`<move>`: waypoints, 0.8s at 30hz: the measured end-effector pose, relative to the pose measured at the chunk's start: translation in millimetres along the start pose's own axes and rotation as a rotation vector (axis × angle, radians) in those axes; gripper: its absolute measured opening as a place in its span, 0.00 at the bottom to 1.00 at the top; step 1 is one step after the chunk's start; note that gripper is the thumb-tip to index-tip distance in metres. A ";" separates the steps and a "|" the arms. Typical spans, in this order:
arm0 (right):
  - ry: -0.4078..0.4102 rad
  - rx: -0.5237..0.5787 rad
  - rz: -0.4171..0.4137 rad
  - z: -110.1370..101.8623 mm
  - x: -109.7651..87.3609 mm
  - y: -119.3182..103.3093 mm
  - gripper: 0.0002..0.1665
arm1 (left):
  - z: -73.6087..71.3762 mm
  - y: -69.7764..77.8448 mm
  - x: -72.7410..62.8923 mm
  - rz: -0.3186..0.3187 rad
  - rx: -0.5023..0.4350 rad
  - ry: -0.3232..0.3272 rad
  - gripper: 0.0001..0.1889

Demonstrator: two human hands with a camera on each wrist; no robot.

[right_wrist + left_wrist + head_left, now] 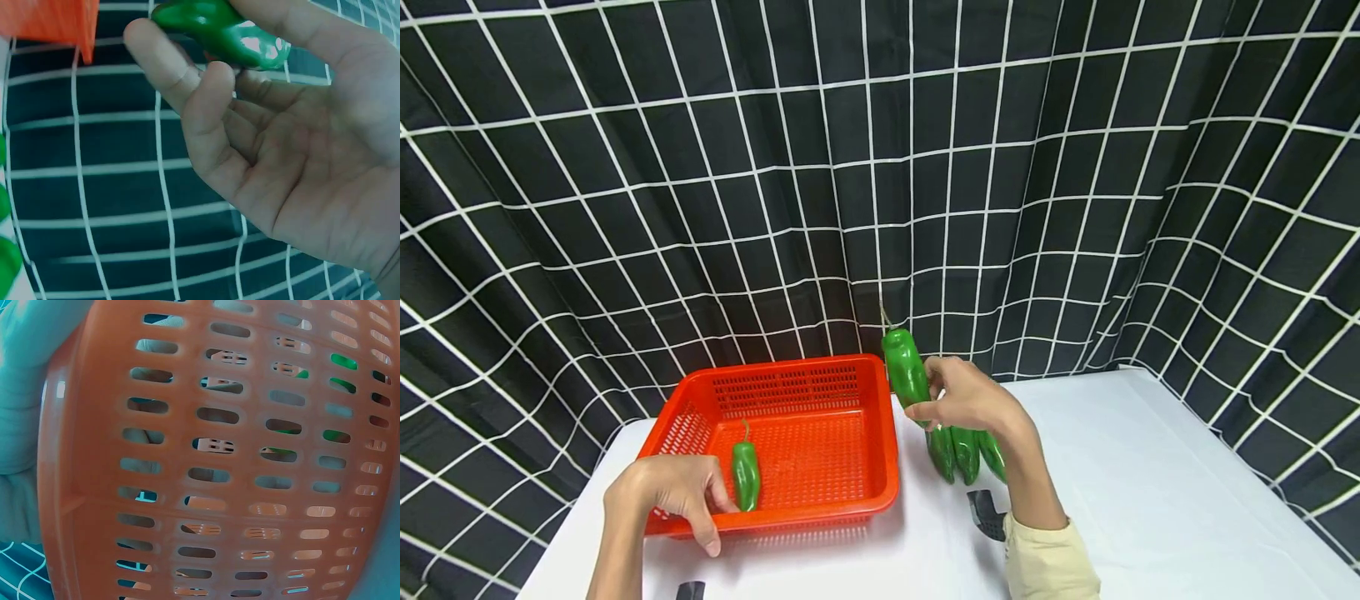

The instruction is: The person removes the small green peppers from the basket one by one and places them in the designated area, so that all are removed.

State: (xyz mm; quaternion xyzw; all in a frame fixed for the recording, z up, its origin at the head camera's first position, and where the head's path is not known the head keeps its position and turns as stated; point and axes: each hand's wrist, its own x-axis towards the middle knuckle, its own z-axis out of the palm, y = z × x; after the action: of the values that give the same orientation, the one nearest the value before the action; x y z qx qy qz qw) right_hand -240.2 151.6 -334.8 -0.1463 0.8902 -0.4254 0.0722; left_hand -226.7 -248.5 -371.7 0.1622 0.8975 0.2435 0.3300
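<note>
A glossy green pepper (906, 367) is pinched between the thumb and fingers of my right hand (966, 393), raised above the table just right of the basket. The right wrist view shows the same pepper (219, 31) in the fingertips. My left hand (673, 492) grips the near left rim of the red plastic basket (805, 518), thumb outside and fingers inside. One green pepper (746, 475) lies in the basket, close to those fingers. Several more green peppers (966, 457) lie side by side on the table, partly hidden under my right hand.
A white cloth covers the table (1120, 467). Behind and on both sides hangs a black curtain (925, 192) with a white grid. A black strap-like piece (987, 515) shows by the right wrist, and another black piece (691, 591) at the bottom edge.
</note>
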 end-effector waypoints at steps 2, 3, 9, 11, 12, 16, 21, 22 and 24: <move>0.009 -0.011 0.018 -9.3 -4.2 6.3 0.18 | -0.2 -0.1 0.1 0.009 0.002 -0.001 0.16; 0.014 -0.016 0.027 -13.8 -6.6 9.8 0.18 | -0.4 -0.1 0.5 0.017 0.002 -0.005 0.16; 0.065 -0.056 0.111 -37.9 -20.2 35.0 0.20 | -1.5 0.0 1.3 0.035 -0.011 -0.021 0.16; 0.081 -0.067 0.143 -43.6 -23.0 43.8 0.21 | -1.4 -0.4 1.4 0.038 -0.016 -0.025 0.15; 0.088 -0.076 0.163 -46.0 -24.3 48.2 0.21 | -1.1 -0.6 1.2 0.035 -0.021 -0.024 0.16; 0.101 -0.119 0.207 -53.7 -28.7 64.2 0.20 | -0.5 -1.9 0.8 0.046 -0.028 -0.031 0.16; 0.107 -0.172 0.267 -61.5 -32.4 82.8 0.19 | -1.8 -1.4 1.4 0.061 -0.032 -0.042 0.16; 0.108 -0.178 0.286 -62.7 -32.9 85.8 0.19 | -2.1 -1.3 1.4 0.058 -0.035 -0.041 0.15; 0.110 -0.175 0.325 -64.5 -33.4 91.4 0.19 | -2.6 -1.1 1.2 0.048 -0.038 -0.039 0.15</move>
State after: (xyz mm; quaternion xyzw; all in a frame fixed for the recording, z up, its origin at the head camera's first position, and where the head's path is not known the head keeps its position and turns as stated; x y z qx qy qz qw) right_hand -243.1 264.2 -365.4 0.0172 0.9383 -0.3362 0.0784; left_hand -229.5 -249.7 -371.2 0.1819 0.8820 0.2652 0.3446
